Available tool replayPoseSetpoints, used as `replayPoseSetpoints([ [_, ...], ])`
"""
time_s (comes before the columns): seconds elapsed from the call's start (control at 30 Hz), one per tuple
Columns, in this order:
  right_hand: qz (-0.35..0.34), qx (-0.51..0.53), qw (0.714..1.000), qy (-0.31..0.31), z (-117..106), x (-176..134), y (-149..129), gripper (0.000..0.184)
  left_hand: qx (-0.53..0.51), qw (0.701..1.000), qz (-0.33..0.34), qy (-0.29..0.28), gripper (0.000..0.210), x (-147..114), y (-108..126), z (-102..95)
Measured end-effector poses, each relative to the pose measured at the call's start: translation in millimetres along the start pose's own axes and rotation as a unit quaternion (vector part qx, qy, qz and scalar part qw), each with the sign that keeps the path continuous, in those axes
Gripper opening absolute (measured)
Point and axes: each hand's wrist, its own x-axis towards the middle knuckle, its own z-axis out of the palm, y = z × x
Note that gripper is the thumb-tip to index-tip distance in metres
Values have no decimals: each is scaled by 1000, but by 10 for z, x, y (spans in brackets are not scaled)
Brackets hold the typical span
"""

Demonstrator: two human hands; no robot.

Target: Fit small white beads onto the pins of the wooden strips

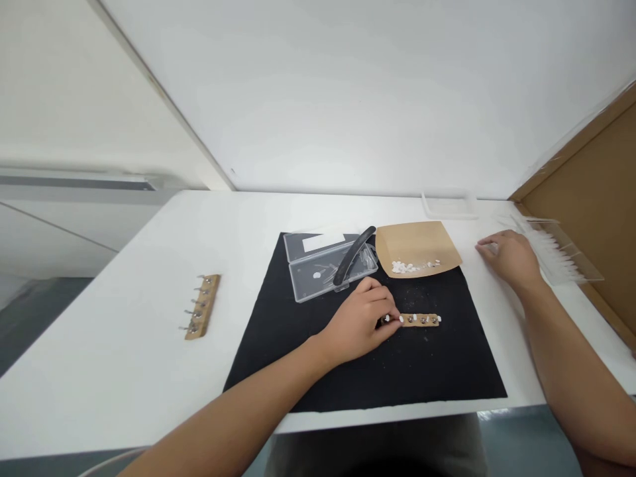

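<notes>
My left hand point(365, 318) is closed at the left end of a narrow wooden strip point(420, 320), thumb and fingers pinching it there. Metal clips and small white pieces point(415, 317) sit along this strip, which lies on a black cloth point(447, 371); its left end is partly hidden by my fingers. Over the white table, to the right of the cloth, my right hand point(509, 257) has its thumb and forefinger curled together at the tips. Whatever those tips hold, if anything, is too small to make out.
A brown paper tray point(417, 237) holds white bits. Left of it lies an open clear plastic case point(322, 262) with a black curved file point(354, 257) across it. Clear pointed pieces point(559, 255) lie at right. A second clip strip point(203, 308) stands left; a clear tray point(450, 205) is behind.
</notes>
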Motion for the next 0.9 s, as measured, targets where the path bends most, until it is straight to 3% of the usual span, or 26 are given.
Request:
replayPoseSetpoints([
  [0.3,-10,-22,999,-37,-39,37,-35,21,1,1000,0,-1,6,4,2,4],
  [0.63,-4,-142,987,-71,-159,-31,-321,29,4,1000,0,-1,3,3,2,2],
  [0.9,-29,-137,987,-81,-169,-58,-264,27,0,1000,5,-3,4,12,-4,-3],
])
